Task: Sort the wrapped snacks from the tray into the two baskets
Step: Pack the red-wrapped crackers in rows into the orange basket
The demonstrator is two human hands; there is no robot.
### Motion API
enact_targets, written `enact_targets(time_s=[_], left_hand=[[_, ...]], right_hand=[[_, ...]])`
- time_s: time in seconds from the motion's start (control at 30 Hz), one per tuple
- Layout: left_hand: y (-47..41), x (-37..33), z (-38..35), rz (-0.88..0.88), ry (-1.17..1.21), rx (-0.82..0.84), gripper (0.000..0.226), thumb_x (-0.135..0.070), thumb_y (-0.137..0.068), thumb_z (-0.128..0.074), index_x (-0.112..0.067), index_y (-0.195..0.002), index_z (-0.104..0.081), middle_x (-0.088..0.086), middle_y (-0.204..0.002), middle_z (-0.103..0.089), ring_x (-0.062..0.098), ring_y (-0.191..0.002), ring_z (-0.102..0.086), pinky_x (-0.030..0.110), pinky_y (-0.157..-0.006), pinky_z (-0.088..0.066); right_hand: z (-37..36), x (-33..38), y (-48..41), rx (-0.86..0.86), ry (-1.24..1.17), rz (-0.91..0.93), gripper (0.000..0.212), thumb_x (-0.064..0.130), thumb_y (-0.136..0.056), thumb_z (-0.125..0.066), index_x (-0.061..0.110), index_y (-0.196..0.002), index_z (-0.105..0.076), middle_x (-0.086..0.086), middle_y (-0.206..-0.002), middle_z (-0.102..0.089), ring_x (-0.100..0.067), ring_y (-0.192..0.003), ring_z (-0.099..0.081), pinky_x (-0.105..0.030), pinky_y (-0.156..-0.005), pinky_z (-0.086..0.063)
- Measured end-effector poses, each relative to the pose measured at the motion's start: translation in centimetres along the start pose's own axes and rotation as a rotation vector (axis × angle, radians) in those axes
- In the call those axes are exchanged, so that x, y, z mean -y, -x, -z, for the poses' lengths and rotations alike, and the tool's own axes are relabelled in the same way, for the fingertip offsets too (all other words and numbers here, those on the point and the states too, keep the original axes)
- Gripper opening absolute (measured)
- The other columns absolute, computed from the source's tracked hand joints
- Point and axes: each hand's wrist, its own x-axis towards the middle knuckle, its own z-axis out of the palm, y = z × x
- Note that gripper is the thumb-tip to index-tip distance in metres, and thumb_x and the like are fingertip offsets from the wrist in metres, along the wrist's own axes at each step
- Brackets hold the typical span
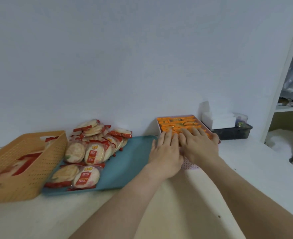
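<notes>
Sorting part done. No orange stick packs (178, 124) show on the teal tray (125, 163). They fill the pink basket (189, 164), which sits just right of the tray, toward the back edge of the bench (245, 161). The orange basket (38, 163) at the bench's left edge touches the tray and holds a few round cracker packs (26, 161), red-trimmed. How many I cannot tell, since the wall hides them.

Left to do: a big heap of the same round crackers (94, 145) sits on the tray's left half, some stacked toward the back and two flat at the front edge. The right half of the tray is bare. My guess is over half the round ones have yet to go.

My left hand (165, 152) lies flat, fingers straight and together, palm down on the orange packs at the near end of the pink basket. My right hand (200, 145) lies beside it, touching it, fingers spread and straight on the same packs. Its outer fingers reach the basket's right rim. Neither hand grips anything. Both look to be pressing the packs level.
</notes>
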Motion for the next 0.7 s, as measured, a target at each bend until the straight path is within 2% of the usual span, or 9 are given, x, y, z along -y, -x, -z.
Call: enact_targets(time_s=[0.07,0.17,0.23,0.3,0.37,0.43,0.5,0.6,0.7], left_hand=[[1.6,-0.1,1.5,0.011,0.050,-0.013,0.070,-0.030,-0.096,-0.040,-0.014,-0.155,-0.005,0.004,-0.164,0.006,0.020,-0.150,0.007,0.046,-0.121,-0.005],[6.0,1.6,3.9,-0.008,0.065,-0.166,0.069,-0.025,-0.094,-0.043,-0.016,-0.154,-0.011,0.003,-0.164,-0.001,0.019,-0.150,0.001,0.033,-0.120,-0.003],[9.9,5.0,4.6,0.054,-0.021,-0.315,0.068,-0.021,-0.087,-0.051,-0.014,-0.150,-0.028,0.007,-0.161,-0.019,0.024,-0.147,-0.016,0.030,-0.117,-0.008],[13.2,9.2,5.4,0.145,-0.173,-0.446,0.062,-0.020,-0.077,-0.060,-0.011,-0.137,-0.047,0.012,-0.143,-0.047,0.030,-0.133,-0.040,0.037,-0.113,-0.027],[16.1,14.1,7.1,0.332,-0.298,-0.426,0.049,-0.022,-0.077,-0.065,-0.012,-0.124,-0.055,0.010,-0.123,-0.057,0.031,-0.117,-0.051,0.041,-0.099,-0.044],[18.3,18.2,8.8,0.525,-0.394,-0.377,0.038,-0.024,-0.080,-0.066,-0.015,-0.116,-0.055,0.006,-0.114,-0.057,0.027,-0.108,-0.052,0.038,-0.092,-0.043],[20.6,22.1,10.0,0.637,-0.466,-0.332,0.044,-0.032,-0.079,-0.069,-0.017,-0.117,-0.053,0.004,-0.116,-0.056,0.026,-0.110,-0.050,0.038,-0.095,-0.043],[22.0,25.4,10.9,0.670,-0.489,-0.267,0.047,-0.046,-0.080,-0.068,-0.024,-0.120,-0.054,-0.005,-0.120,-0.060,0.021,-0.118,-0.050,0.037,-0.103,-0.036],[22.0,26.1,11.5,0.615,-0.440,-0.344,0.026,-0.043,-0.080,-0.070,-0.034,-0.102,-0.060,-0.015,-0.102,-0.063,0.014,-0.106,-0.054,0.035,-0.097,-0.031]], right_hand=[[0.3,1.1,1.3,-0.114,-0.027,-0.030,0.042,0.043,-0.095,-0.027,0.029,-0.127,-0.050,0.001,-0.134,-0.054,-0.021,-0.131,-0.042,-0.051,-0.103,-0.026],[1.3,4.4,4.5,-0.297,-0.176,0.144,0.042,0.034,-0.087,-0.037,0.019,-0.118,-0.061,-0.004,-0.123,-0.063,-0.028,-0.118,-0.056,-0.047,-0.092,-0.038],[1.1,7.9,6.0,-0.151,-0.329,0.281,0.038,0.027,-0.087,-0.048,0.020,-0.122,-0.060,0.000,-0.124,-0.062,-0.026,-0.117,-0.056,-0.043,-0.092,-0.042],[0.4,11.1,7.0,0.116,-0.447,0.331,0.043,0.028,-0.091,-0.052,0.025,-0.134,-0.051,0.004,-0.136,-0.053,-0.021,-0.127,-0.048,-0.040,-0.102,-0.040],[-0.9,14.2,7.5,0.282,-0.414,0.402,0.047,0.035,-0.094,-0.048,0.031,-0.141,-0.041,0.003,-0.144,-0.044,-0.019,-0.132,-0.041,-0.037,-0.108,-0.035],[-2.3,16.1,8.0,0.350,-0.336,0.456,0.051,0.042,-0.097,-0.042,0.035,-0.146,-0.029,0.002,-0.151,-0.034,-0.020,-0.138,-0.033,-0.036,-0.110,-0.032],[-3.5,18.2,8.8,0.381,-0.298,0.467,0.054,0.045,-0.099,-0.036,0.037,-0.150,-0.019,0.003,-0.155,-0.026,-0.020,-0.142,-0.024,-0.039,-0.112,-0.029],[-5.1,20.5,9.4,0.295,-0.267,0.437,0.053,0.047,-0.099,-0.032,0.038,-0.149,-0.018,0.007,-0.155,-0.026,-0.016,-0.142,-0.024,-0.038,-0.112,-0.024],[-5.3,21.3,9.3,0.255,-0.287,0.404,0.055,0.051,-0.097,-0.036,0.038,-0.148,-0.021,0.008,-0.153,-0.029,-0.014,-0.140,-0.028,-0.036,-0.110,-0.021]])
